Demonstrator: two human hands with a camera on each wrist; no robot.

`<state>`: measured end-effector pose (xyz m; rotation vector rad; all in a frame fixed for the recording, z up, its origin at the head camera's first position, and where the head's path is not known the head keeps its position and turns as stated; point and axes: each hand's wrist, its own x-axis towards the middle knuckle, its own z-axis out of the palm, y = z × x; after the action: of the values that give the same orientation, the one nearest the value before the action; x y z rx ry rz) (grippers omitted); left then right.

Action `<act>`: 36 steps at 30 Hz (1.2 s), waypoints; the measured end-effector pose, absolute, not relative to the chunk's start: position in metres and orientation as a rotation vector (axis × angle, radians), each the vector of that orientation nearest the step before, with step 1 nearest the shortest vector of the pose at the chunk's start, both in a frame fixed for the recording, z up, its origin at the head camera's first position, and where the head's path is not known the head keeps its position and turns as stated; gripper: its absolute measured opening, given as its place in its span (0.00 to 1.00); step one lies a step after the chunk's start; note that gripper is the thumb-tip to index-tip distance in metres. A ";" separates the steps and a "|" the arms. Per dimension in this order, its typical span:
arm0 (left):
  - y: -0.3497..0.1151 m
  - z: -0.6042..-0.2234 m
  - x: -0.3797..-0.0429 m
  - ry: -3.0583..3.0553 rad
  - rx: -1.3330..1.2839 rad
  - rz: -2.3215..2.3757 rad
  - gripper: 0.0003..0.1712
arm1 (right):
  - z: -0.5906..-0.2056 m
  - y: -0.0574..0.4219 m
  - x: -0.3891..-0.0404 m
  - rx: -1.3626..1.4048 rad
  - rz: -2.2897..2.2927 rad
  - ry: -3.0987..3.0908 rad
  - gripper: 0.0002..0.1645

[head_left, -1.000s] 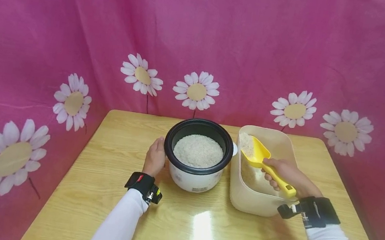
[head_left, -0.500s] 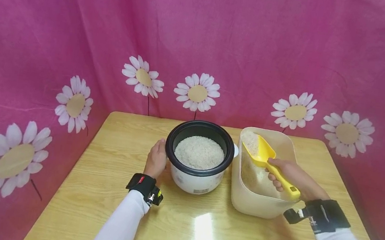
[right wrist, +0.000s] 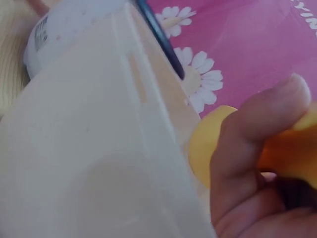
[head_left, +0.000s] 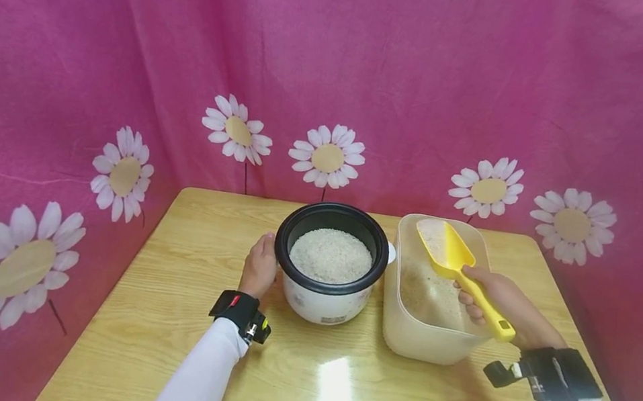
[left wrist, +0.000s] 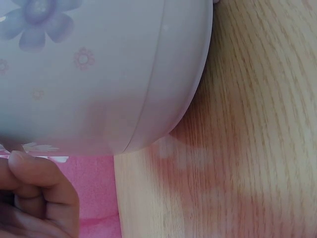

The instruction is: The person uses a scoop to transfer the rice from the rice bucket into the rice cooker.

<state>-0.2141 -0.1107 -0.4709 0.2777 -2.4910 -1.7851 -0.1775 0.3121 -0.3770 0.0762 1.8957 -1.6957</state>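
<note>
A white rice cooker (head_left: 324, 306) with a black rim and printed flowers stands mid-table, with white rice (head_left: 330, 256) heaped in its dark inner pot. My left hand (head_left: 260, 265) holds its left side near the rim; in the left wrist view, bent fingers (left wrist: 37, 186) lie against the flowered wall. Over the cream storage bin (head_left: 421, 342), my right hand (head_left: 488, 297) grips the handle of a yellow scoop (head_left: 460, 247). Rice (head_left: 434, 237) lies in the scoop's bowl, whose tip points to the far left. The right wrist view shows the fingers wrapped around the handle.
The bin stands just right of the cooker, close to the cooker's white side handle (head_left: 392, 253). Some rice (head_left: 425, 292) shows inside the bin. Behind the wooden table (head_left: 220, 228) and along its sides hangs a pink cloth (head_left: 409, 90) with daisies.
My right hand has carried the scoop of rice to the right over the bin, away from the cooker. My left hand stays at the cooker's side.
</note>
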 end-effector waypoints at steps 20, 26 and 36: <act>-0.112 -0.475 -0.213 -2.524 0.316 -1.724 0.31 | -0.358 0.302 -0.164 0.061 -1.869 1.775 0.21; -0.111 -0.475 -0.215 -2.532 0.324 -1.743 0.31 | -0.344 0.275 -0.162 0.059 -1.806 1.778 0.19; -0.110 -0.471 -0.216 -2.509 0.321 -1.778 0.31 | -0.337 0.223 -0.172 -0.013 -1.561 1.965 0.25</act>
<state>-0.2156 -0.1097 -0.4710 0.3205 -2.5092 -1.7778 -0.1719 0.2235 -0.3370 -0.0134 1.9654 -1.5612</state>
